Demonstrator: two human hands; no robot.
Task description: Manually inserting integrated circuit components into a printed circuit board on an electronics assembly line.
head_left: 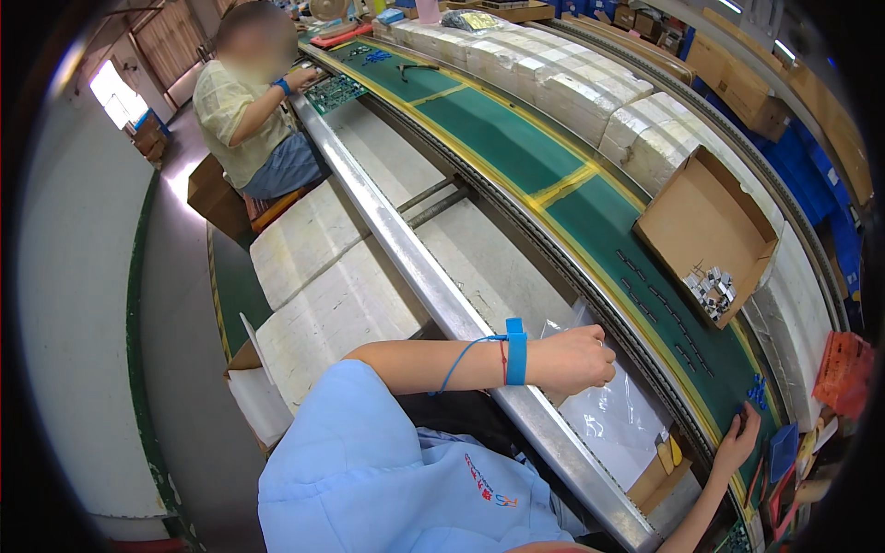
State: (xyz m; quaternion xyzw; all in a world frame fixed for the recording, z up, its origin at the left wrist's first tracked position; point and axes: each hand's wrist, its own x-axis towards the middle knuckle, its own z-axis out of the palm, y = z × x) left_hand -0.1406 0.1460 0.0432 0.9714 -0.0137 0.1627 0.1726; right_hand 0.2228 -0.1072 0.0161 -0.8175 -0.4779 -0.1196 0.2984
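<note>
My left hand [572, 359], with a blue wrist strap [516, 352] and cord at its wrist, is held over the near rail beside a clear plastic bag [613, 415]. Its fingers are curled closed; anything inside them is hidden. At the lower right, my right hand [736, 442] is at the green work surface [590, 230], thumb and fingers apart. Just beyond its fingertips lies a small cluster of blue parts [757, 391]. Rows of small black parts [659, 300] lie on the green surface between my hands and a cardboard tray.
The open cardboard tray [705, 212] holds several small silvery parts [712, 290]. White foam blocks [581, 88] line the far side. A metal rail [406, 235] runs along the near side. Another person [253, 111] sits at the upper left, hand near a green circuit board [334, 92].
</note>
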